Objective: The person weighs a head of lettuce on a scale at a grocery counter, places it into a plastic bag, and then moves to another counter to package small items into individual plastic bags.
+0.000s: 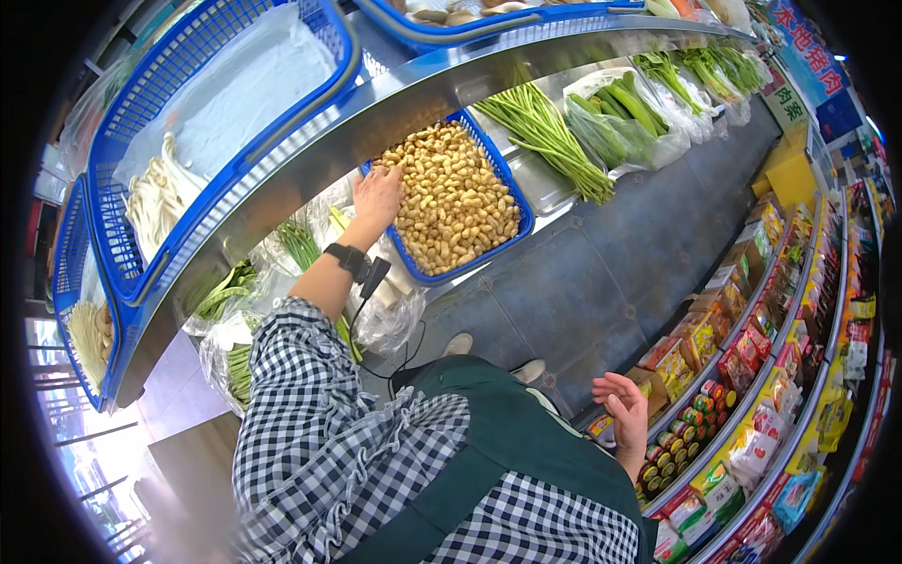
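Note:
My left hand (379,195), with a dark watch on its wrist, reaches into the left side of a blue plastic basket (523,236) full of unshelled peanuts (454,201). Its fingertips touch the peanuts near the rim; whether they grip any is hidden. My right hand (624,412) hangs at my side near the snack shelves, its fingers apart and nothing in it.
Overhead, a metal-edged shelf (394,92) bears blue baskets, one with enoki mushrooms (158,204). Long green stems (550,137) and bagged green vegetables (624,113) lie right of the peanuts; bagged vegetables (239,366) lie left. A cable (409,359) hangs from my wrist. Jars (680,440) stand at right.

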The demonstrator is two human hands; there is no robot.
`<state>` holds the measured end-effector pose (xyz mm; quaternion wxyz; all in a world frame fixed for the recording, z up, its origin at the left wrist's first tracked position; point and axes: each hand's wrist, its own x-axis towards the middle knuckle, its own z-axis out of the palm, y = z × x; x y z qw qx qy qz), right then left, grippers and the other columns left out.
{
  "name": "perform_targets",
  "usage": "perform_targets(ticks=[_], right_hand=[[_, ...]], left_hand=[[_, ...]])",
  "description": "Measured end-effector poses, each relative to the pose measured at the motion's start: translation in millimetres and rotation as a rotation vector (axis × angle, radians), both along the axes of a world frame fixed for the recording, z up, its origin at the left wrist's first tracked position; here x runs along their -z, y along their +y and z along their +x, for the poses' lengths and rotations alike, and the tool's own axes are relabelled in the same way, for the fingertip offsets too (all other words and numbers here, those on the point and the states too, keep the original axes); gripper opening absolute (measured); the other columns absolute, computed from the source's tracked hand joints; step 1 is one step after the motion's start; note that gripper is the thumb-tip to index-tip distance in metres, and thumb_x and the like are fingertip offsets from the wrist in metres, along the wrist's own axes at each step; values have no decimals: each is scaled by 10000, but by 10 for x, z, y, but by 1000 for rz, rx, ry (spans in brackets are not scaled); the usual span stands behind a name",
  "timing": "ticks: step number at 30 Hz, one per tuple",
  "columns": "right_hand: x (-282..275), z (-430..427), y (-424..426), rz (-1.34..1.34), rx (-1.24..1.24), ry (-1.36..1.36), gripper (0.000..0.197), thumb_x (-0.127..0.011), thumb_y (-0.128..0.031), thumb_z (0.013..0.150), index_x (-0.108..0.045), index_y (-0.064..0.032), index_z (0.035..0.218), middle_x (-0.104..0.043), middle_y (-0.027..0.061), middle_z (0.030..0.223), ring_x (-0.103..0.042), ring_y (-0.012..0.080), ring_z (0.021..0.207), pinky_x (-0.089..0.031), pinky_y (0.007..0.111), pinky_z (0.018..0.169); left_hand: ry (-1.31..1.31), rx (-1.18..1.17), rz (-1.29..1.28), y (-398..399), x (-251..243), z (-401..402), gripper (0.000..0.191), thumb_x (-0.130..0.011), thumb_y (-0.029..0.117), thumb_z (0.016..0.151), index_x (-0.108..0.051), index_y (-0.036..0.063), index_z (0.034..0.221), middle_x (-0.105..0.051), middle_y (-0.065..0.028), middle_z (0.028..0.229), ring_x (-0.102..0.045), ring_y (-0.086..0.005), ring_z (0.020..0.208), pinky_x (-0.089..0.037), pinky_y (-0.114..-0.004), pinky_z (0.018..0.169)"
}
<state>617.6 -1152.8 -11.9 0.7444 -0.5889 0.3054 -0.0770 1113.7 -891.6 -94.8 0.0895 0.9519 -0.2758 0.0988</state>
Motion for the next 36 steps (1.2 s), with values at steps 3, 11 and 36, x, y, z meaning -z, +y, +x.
perform_targets(ticks=[3, 11, 36], right_hand=[[97, 183, -334, 61, -65, -16, 445, -675, -153, 823, -549, 35, 1207, -643, 157, 1107, -626, 211, 950, -487, 320, 829], [121, 520, -1695, 14, -286, -39, 442, -680, -148, 818, -554, 24, 1205, -645, 144, 1109, -625, 197, 963, -490, 315, 840], [-180, 1573, -3686, -76, -533, -47, 360, -649, -95, 860, -570, 1, 1198, -654, 105, 1099, -622, 169, 1005, -495, 297, 882]], left_hand=[[-6, 5, -10, -17, -44, -22, 167, -583, 183, 796, -586, 144, 959, -623, -93, 895, -626, -282, 867, -419, -427, 762], [104, -166, 79, -301, -86, 8, 163, -551, 143, 795, -595, 103, 947, -649, -144, 893, -621, -330, 872, -459, -441, 767], [302, -451, -689, -1523, -79, -512, 175, -622, 192, 870, -602, 23, 911, -609, -88, 713, -559, -179, 631, -443, -322, 573]])
